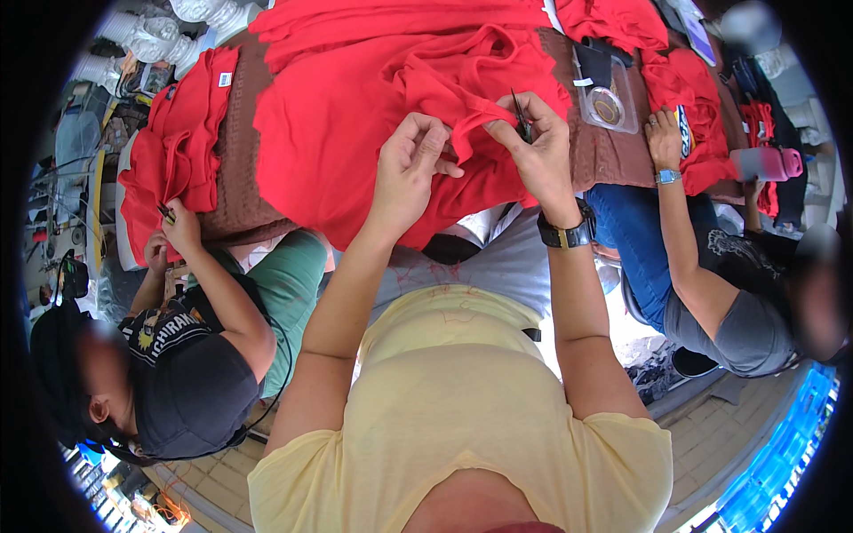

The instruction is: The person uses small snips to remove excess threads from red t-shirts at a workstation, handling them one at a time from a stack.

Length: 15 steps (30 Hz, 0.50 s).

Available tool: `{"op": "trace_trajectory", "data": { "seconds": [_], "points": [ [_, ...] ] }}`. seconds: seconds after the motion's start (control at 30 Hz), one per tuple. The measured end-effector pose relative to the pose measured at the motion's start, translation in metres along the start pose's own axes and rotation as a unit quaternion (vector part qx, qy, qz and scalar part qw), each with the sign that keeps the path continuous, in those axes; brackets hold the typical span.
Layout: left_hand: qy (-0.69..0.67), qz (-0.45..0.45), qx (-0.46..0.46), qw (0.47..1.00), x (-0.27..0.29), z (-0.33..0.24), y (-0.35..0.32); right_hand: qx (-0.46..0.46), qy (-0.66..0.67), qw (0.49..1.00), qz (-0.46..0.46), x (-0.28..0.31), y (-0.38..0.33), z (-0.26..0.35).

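Observation:
A large red garment (355,115) lies spread over a brown-covered table (233,169) in front of me. My left hand (409,169) pinches a fold of the red fabric near its edge. My right hand (538,147), with a black watch on the wrist, holds small dark thread snips (519,115) against a red strap of the same garment. Both hands are close together, over the garment's near side.
A person on my left (191,346) works on another red garment (173,151). Another person on my right rests a hand (662,138) on red cloth (689,98). A clear plastic box (606,98) and a pink bottle (766,164) sit at the right.

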State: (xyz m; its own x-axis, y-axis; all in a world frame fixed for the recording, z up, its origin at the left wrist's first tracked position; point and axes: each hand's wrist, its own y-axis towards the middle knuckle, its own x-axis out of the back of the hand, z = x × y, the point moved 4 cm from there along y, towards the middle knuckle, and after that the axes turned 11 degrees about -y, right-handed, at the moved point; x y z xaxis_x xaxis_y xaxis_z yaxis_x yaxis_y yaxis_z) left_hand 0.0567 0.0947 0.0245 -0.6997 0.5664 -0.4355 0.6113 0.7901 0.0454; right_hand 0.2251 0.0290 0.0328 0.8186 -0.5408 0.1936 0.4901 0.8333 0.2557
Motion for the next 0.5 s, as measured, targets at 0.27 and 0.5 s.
{"op": "trace_trajectory", "data": {
  "seconds": [0.27, 0.5],
  "points": [
    [-0.040, 0.023, -0.009, 0.999, -0.005, 0.005, -0.004, 0.037, -0.059, 0.992, -0.106, 0.011, -0.018, 0.026],
    [0.037, 0.010, -0.047, 0.998, -0.009, 0.005, -0.009, -0.167, 0.007, 0.979, 0.115, -0.018, -0.066, 0.033]
  ]
}}
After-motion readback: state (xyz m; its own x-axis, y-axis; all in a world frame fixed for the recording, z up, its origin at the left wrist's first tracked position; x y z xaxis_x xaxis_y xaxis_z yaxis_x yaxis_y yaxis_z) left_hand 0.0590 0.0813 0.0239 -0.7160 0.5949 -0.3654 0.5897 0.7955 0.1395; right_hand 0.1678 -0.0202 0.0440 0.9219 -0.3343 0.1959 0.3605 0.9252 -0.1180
